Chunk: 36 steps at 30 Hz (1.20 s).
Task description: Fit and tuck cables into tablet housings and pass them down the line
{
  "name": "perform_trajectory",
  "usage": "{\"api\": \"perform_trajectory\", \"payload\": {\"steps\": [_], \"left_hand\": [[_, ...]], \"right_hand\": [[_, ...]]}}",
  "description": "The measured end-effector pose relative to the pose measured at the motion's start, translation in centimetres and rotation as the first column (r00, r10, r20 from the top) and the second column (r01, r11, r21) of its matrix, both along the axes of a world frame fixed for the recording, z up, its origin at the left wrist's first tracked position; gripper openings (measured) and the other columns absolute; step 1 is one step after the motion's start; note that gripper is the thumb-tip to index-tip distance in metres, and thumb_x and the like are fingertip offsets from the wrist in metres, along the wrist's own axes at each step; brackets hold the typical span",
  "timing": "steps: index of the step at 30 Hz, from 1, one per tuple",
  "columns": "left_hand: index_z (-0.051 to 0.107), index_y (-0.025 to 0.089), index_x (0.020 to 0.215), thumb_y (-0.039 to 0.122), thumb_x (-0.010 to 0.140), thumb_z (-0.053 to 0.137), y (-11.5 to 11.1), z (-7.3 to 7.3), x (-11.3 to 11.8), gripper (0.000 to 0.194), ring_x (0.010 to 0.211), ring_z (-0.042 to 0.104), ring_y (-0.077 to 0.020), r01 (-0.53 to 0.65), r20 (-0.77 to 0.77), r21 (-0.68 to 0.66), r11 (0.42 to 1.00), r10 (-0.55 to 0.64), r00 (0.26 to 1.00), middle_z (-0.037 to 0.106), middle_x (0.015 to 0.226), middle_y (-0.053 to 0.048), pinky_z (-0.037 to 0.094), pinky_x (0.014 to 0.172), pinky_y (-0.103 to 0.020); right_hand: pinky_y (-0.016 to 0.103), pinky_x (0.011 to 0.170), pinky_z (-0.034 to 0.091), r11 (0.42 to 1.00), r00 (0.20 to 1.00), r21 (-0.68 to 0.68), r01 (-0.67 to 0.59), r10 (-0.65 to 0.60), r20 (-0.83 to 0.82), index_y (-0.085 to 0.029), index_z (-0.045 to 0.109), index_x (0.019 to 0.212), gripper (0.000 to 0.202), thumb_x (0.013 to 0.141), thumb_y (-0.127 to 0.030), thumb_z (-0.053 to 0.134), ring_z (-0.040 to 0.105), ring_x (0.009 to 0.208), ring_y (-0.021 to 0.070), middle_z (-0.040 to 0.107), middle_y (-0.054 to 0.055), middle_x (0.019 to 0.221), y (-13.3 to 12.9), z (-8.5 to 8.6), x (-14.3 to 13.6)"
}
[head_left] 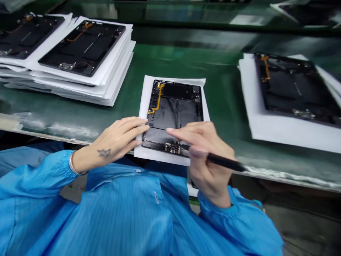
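Note:
A black tablet housing (170,113) lies on a white sheet (142,96) at the table's front edge. An orange flex cable (160,97) runs along its upper left, and a small circuit board (173,148) sits at its near edge. My left hand (114,140) rests flat with its fingertips on the housing's left edge, holding nothing. My right hand (210,156) is closed around a black pen-like tool (225,162), with the index finger stretched over the housing. The tool's thin tip is close to the small board; whether it touches cannot be made out.
Stacked white sheets (117,85) at the back left carry black housings (85,48). On the right, another black housing (298,89) lies on white sheets (250,106). The green table (223,78) ends in a worn front edge near my forearms.

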<state>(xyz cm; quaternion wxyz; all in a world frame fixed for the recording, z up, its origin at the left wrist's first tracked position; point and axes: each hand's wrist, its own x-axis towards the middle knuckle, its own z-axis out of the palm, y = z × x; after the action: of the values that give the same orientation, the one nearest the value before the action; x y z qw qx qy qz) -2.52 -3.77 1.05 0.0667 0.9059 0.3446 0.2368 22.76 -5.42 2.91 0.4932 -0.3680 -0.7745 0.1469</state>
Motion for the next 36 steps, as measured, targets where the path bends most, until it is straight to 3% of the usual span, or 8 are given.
{"api": "perform_trajectory", "payload": {"steps": [3, 5, 8, 11, 14, 18, 23, 36], "left_hand": [[0.044, 0.016, 0.148, 0.038, 0.104, 0.049, 0.3, -0.5, 0.1, 0.049, 0.147, 0.039, -0.028, 0.017, -0.049, -0.06, 0.998, -0.02, 0.999, 0.043, 0.157, -0.015, 0.039, 0.12, -0.049], [0.04, 0.016, 0.151, 0.043, 0.105, 0.046, 0.3, -0.8, 0.2, 0.053, 0.15, 0.035, -0.0269, 0.034, -0.062, -0.099, 0.995, -0.04, 0.997, 0.038, 0.16, -0.014, 0.035, 0.123, -0.05], [0.036, 0.015, 0.153, 0.042, 0.106, 0.043, 0.2, -1.3, 0.2, 0.055, 0.152, 0.032, -0.0245, 0.051, -0.053, -0.1, 0.994, -0.056, 0.997, 0.034, 0.163, -0.013, 0.029, 0.126, -0.048], [0.036, 0.015, 0.154, 0.04, 0.107, 0.042, 0.1, -1.8, 0.3, 0.054, 0.152, 0.032, -0.0247, 0.048, -0.021, -0.081, 0.996, -0.049, 0.999, 0.035, 0.163, -0.012, 0.028, 0.127, -0.047], [0.035, 0.014, 0.154, 0.04, 0.107, 0.042, 0.0, -2.2, 0.4, 0.055, 0.152, 0.032, -0.025, 0.051, -0.004, -0.067, 0.996, -0.051, 0.999, 0.034, 0.163, -0.012, 0.026, 0.128, -0.047], [0.035, 0.013, 0.154, 0.04, 0.107, 0.04, -0.1, -2.7, 0.5, 0.054, 0.152, 0.031, -0.0243, 0.052, -0.025, -0.049, 0.997, -0.053, 0.998, 0.032, 0.164, -0.011, 0.025, 0.128, -0.046], [0.036, 0.012, 0.153, 0.039, 0.108, 0.04, -0.3, -2.7, 0.7, 0.053, 0.151, 0.033, -0.0248, 0.023, -0.034, -0.015, 1.0, -0.024, 0.999, 0.034, 0.163, -0.011, 0.026, 0.127, -0.046], [0.039, 0.011, 0.151, 0.038, 0.108, 0.039, -0.4, -2.2, 0.9, 0.051, 0.149, 0.037, -0.0265, 0.021, -0.034, -0.005, 1.0, -0.021, 0.999, 0.039, 0.16, -0.012, 0.03, 0.125, -0.048]], "right_hand": [[0.03, 0.073, 0.053, 0.996, 0.999, -0.073, -0.042, 0.044, 0.026, -0.022, 0.071, 0.115, 0.031, 0.106, -0.032, 0.043, 0.063, 0.074, 0.0149, 0.067, 0.003, 0.081, 0.1, -0.5, 0.0], [0.025, 0.066, 0.053, 0.988, 0.987, -0.155, -0.019, 0.043, 0.154, -0.021, 0.067, 0.121, 0.028, 0.103, -0.034, 0.05, 0.062, 0.067, 0.0126, 0.066, 0.002, 0.08, 0.4, -0.3, 0.5], [0.024, 0.065, 0.054, 0.97, 0.885, -0.24, -0.038, 0.144, 0.442, -0.022, 0.05, 0.146, 0.051, 0.1, -0.043, 0.055, 0.064, 0.073, 0.0139, 0.065, 0.003, 0.091, 1.1, 0.8, 1.2], [0.022, 0.067, 0.053, 0.98, 0.783, -0.187, -0.068, 0.169, 0.598, -0.027, 0.049, 0.148, 0.044, 0.104, -0.03, 0.046, 0.063, 0.078, 0.0125, 0.063, 0.004, 0.096, 1.1, 1.4, 1.3], [0.021, 0.072, 0.053, 0.99, 0.766, -0.078, -0.117, 0.14, 0.628, -0.025, 0.054, 0.142, 0.044, 0.101, -0.012, 0.046, 0.065, 0.085, 0.0118, 0.066, 0.005, 0.102, 0.6, 0.6, 1.0], [0.021, 0.078, 0.053, 0.988, 0.763, 0.009, -0.157, 0.116, 0.635, -0.018, 0.055, 0.14, 0.048, 0.096, -0.001, 0.047, 0.067, 0.094, 0.013, 0.069, 0.006, 0.104, 0.1, -1.2, 0.4], [0.02, 0.075, 0.053, 0.993, 0.774, 0.064, -0.103, 0.04, 0.632, -0.018, 0.062, 0.131, 0.045, 0.094, 0.002, 0.049, 0.068, 0.099, 0.0128, 0.071, 0.008, 0.108, 0.2, -1.9, 0.2], [0.022, 0.071, 0.052, 0.985, 0.741, 0.08, -0.155, 0.062, 0.669, -0.013, 0.063, 0.127, 0.041, 0.093, 0.004, 0.049, 0.068, 0.092, 0.0138, 0.073, 0.008, 0.104, 0.4, -1.5, -0.1]]}}
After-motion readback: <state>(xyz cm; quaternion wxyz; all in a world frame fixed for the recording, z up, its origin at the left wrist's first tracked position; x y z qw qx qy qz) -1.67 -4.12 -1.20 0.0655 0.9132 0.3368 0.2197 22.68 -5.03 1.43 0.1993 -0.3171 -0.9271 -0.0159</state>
